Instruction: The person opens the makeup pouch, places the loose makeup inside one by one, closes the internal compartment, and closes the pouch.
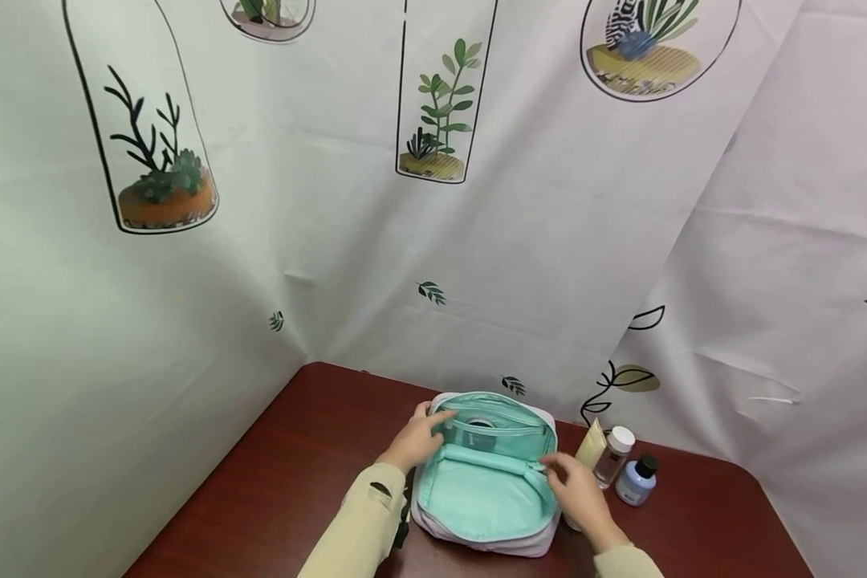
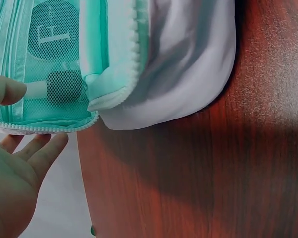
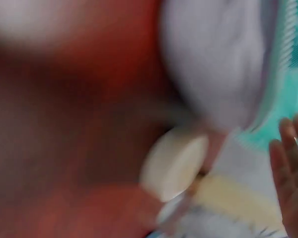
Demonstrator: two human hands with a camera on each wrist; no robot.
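The left hand grips the upper left edge of the open bag: the thumb lies on the mesh side and the other fingers pass behind the edge, where the head view hides them. The right hand is at the right side of the bag, fingertips at the mint lining near the fold; the right wrist view is blurred and cuts this hand off at the frame edge, showing extended fingers, so whether it pinches anything cannot be determined. The bag stands on the red-brown table with its lid raised; the lower compartment faces up. Behind the mesh pocket of the lid, a round dark item bears a letter F, and a light item with a dark end lies near it; the mesh obscures both. Right of the bag stand a cream tube, partly covered by the hand, a white-capped bottle and a blue bottle with a black cap. A pale round-ended item is too blurred to identify. Printed cloth hangs behind the table.
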